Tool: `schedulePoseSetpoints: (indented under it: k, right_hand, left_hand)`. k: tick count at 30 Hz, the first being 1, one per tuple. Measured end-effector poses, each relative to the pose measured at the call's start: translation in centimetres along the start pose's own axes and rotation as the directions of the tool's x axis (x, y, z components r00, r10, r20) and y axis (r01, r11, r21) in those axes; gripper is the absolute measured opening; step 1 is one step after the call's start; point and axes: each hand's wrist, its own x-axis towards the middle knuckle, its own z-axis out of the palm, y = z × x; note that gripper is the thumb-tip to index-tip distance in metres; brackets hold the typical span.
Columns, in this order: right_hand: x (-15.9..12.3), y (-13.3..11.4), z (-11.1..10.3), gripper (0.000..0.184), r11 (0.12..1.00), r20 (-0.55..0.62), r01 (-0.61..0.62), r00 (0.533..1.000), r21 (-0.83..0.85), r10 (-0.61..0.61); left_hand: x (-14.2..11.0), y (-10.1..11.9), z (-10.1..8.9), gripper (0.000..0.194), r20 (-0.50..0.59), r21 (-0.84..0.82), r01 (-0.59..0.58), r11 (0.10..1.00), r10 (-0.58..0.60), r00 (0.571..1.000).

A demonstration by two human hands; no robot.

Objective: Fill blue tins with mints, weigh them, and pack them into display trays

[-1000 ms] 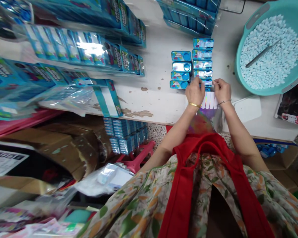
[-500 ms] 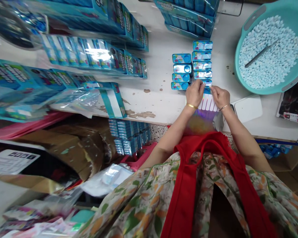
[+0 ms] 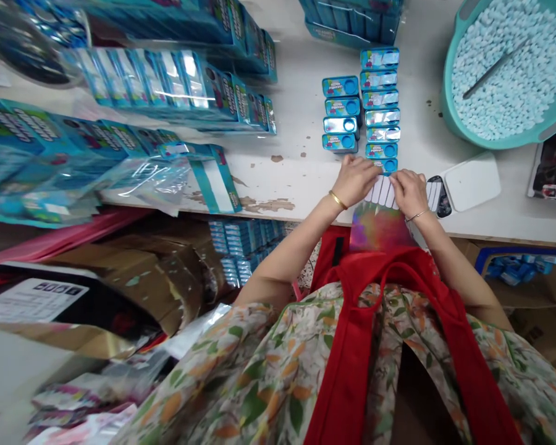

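Both hands are close together at the table's front, over a sticker sheet (image 3: 384, 228) with pale strips and a shiny rainbow backing. My left hand (image 3: 356, 179) has its fingers bent and pressed together at the sheet's top edge. Opposite it, my right hand (image 3: 408, 191) pinches the same edge, its thumb tip hidden. Just beyond the fingertips is a small blue tin (image 3: 385, 165), the nearest of a column of several. Glossy clear strips cover the farther tins (image 3: 382, 99) of that column. A shorter column of blue tins (image 3: 340, 108) stands to its left.
A turquoise tub (image 3: 449, 105) of pale blue sweets (image 3: 505, 105) holds a dark stick (image 3: 495, 68). Before it lies a white flat rectangular object (image 3: 472, 182). Packed blue display boxes (image 3: 167, 86) crowd the left. An opened blue carton piece (image 3: 215, 179) lies at the table edge.
My hands have come off the tin they were touching, which now has a glossy strip on top, and are at the sticker sheet, which is nearer my body. The view has shifted.
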Motion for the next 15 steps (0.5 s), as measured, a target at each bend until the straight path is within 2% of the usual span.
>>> schedulePoseSetpoints:
  k: [4, 8, 12, 15]
  right_hand:
    - [-0.3, 0.8, 1.0, 0.043, 0.995, 0.014, -0.06, 0.998, 0.079, 0.059]
    - [-0.6, 1.5, 1.0, 0.052, 0.982, 0.006, -0.08, 0.997, 0.171, 0.08]
    - [-0.6, 1.7, 0.8, 0.06, 0.966, 0.005, -0.064, 0.998, 0.252, 0.064]
    - [-0.5, 1.7, 0.8, 0.062, 0.959, 0.016, -0.05, 0.999, 0.28, 0.048]
  left_hand:
    - [-1.1, -0.5, 2.4, 0.032, -0.051, 0.019, -0.051, 0.998, 0.052, 0.997]
    - [-2.5, -0.8, 4.2, 0.041, -0.102, 0.03, -0.093, 0.995, 0.095, 0.99]
    - [-3.3, -1.0, 4.6, 0.044, -0.169, 0.032, -0.04, 0.999, 0.045, 0.985]
    - [-3.5, -1.5, 4.5, 0.045, -0.168, 0.049, -0.023, 0.999, 0.031, 0.985]
